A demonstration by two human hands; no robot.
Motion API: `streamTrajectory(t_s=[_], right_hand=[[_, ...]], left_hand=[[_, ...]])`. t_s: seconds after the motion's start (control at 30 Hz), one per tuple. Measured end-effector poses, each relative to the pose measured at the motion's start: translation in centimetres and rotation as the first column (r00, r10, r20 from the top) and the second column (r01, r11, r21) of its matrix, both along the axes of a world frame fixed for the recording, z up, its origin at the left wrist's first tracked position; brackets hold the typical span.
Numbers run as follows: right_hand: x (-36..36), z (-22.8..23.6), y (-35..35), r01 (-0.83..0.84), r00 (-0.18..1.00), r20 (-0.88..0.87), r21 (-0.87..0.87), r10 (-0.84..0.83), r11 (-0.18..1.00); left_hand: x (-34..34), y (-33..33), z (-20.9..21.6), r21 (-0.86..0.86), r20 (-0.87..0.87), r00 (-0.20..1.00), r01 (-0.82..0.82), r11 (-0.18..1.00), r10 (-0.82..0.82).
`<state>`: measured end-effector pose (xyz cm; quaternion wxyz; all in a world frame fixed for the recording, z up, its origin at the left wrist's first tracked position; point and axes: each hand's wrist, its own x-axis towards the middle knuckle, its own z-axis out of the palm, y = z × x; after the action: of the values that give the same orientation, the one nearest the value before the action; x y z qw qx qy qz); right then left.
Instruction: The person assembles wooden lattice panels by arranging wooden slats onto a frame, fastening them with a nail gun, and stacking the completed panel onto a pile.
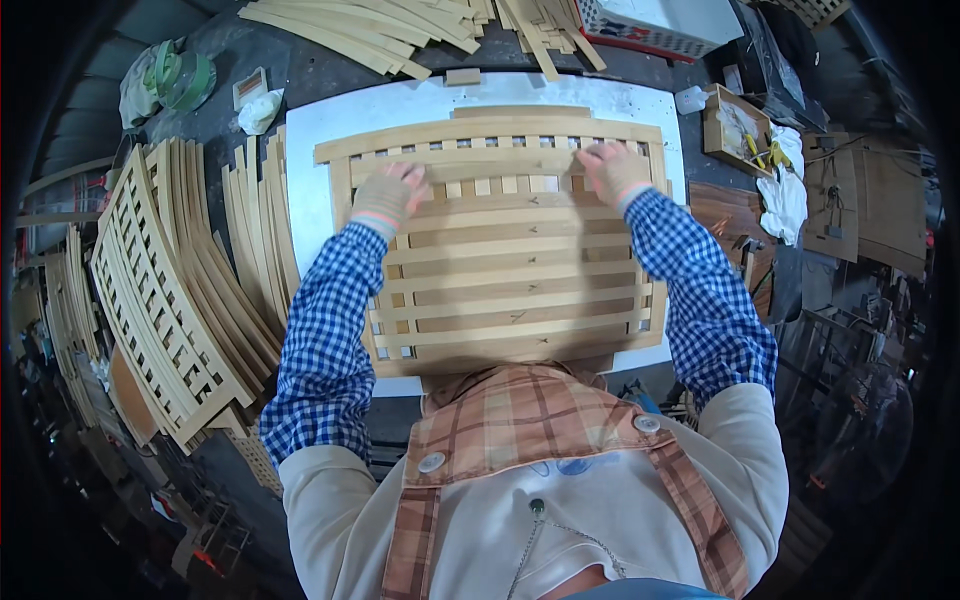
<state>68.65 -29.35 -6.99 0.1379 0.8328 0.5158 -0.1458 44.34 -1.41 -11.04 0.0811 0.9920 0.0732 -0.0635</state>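
Reaching toward the white tabletop's (307,205) far edge, I had both arms out over a wooden lattice (515,243), which lay between the left and right edges. My left hand (390,192) was curled at the left end of a pale slat (490,164), my right hand (614,168) at its right end; I could not tell whether either one grasped it. Curved strips (205,240) were stacked beyond the left edge, and a wooden box (714,130) sat past the far right corner.
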Motion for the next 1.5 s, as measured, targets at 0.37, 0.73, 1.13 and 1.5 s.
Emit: streamTrajectory(t_s=[0.37, 0.73, 1.13, 1.5], right_hand=[[-0.8, 0.3, 0.9, 0.059, 0.998, -0.015, 0.014, -0.059, 0.998], [-1.3, -0.2, -0.5, 0.114, 0.993, -0.046, 0.051, -0.112, 0.992], [0.5, -0.3, 0.6, 0.146, 0.989, -0.05, 0.195, -0.138, 0.97], [-3.2, -2.0, 4.4, 0.11, 0.993, -0.086, 0.516, -0.076, 0.85]], left_hand=[[0.5, 1.7, -1.9, 0.202, -0.037, 0.989, 0.15, 0.968, -0.146], [0.2, -0.3, 0.2, 0.002, -0.039, 0.994, -0.101, 0.995, 0.101], [1.1, -0.5, -0.3, -0.13, 0.12, 0.953, -0.262, 0.956, 0.277], [1.6, 0.2, 0.1, 0.082, 0.264, 0.933, -0.276, 0.958, 0.246]])
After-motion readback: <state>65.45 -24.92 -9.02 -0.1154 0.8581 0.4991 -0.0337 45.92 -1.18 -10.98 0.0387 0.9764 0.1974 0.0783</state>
